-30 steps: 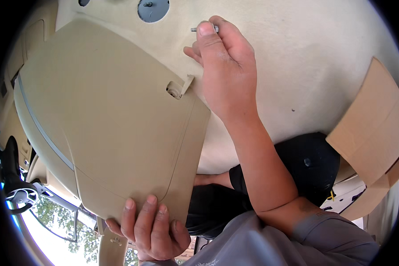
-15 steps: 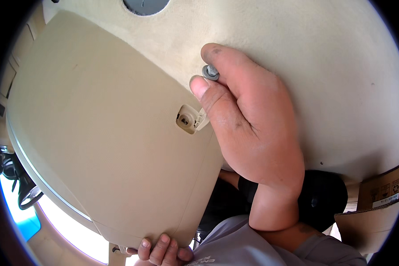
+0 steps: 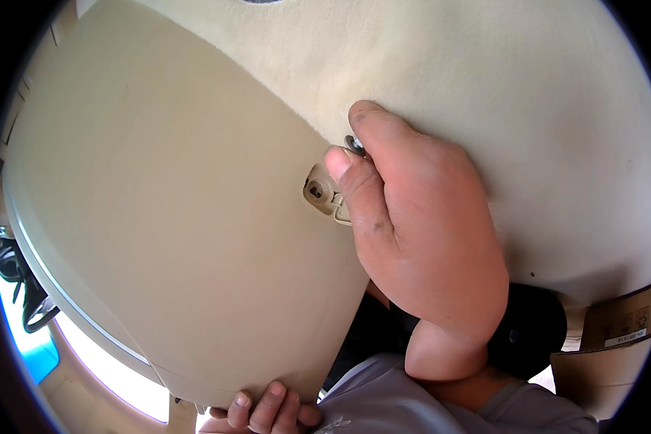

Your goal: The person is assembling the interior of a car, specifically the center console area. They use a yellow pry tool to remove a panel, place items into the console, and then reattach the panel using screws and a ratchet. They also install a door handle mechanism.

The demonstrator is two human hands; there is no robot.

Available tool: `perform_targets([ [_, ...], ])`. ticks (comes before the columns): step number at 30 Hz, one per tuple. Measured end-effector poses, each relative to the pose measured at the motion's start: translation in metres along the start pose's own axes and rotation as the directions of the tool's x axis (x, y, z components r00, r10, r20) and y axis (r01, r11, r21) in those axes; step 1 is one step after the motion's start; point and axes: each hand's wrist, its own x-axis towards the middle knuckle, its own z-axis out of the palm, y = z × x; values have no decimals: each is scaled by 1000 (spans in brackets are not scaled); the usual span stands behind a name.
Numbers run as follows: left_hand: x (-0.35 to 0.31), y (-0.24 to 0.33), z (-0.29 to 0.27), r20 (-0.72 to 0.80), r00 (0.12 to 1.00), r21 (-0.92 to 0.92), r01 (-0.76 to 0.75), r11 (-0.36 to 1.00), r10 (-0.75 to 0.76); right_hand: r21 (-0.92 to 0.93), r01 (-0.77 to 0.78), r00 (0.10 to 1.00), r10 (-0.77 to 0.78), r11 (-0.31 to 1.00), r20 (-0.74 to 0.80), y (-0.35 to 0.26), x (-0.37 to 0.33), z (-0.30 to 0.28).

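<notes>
Between the thumb and forefinger of my right hand (image 3: 437, 224) is a small grey bolt (image 3: 354, 145) with a wide washer-like flange. That hand is raised just right of a square recess (image 3: 317, 189) with a round hole in it. A small hinged cover (image 3: 342, 212) hangs open beside the recess, partly hidden behind my thumb. The recess sits in a large beige plastic trim panel (image 3: 188, 202). My left hand (image 3: 275, 411) grips the panel's lower edge with its fingers curled over the front; its thumb is out of sight.
A cream fabric-like lining (image 3: 542, 108) spreads above and right of the panel. At the lower right stands an open cardboard box (image 3: 618, 347). A black curved part (image 3: 32, 296) shows at the far left, beside a bright opening.
My right hand with the bolt has moved slightly down and right in the picture, and the bolt has tilted. The view has shifted a little; my left hand keeps its hold on the panel.
</notes>
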Motion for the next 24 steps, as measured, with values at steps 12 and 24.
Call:
perform_targets([
  [12, -1, -8, 6, -11, 998, -6, -62, 998, 62, 9, 50, 987, -48, 999, -151, 4, -6, 37],
  [24, -4, -14, -32, 273, 952, -20, -138, 990, 138, -222, 3, 998, -17, 975, -62, -1, -9, 47],
])
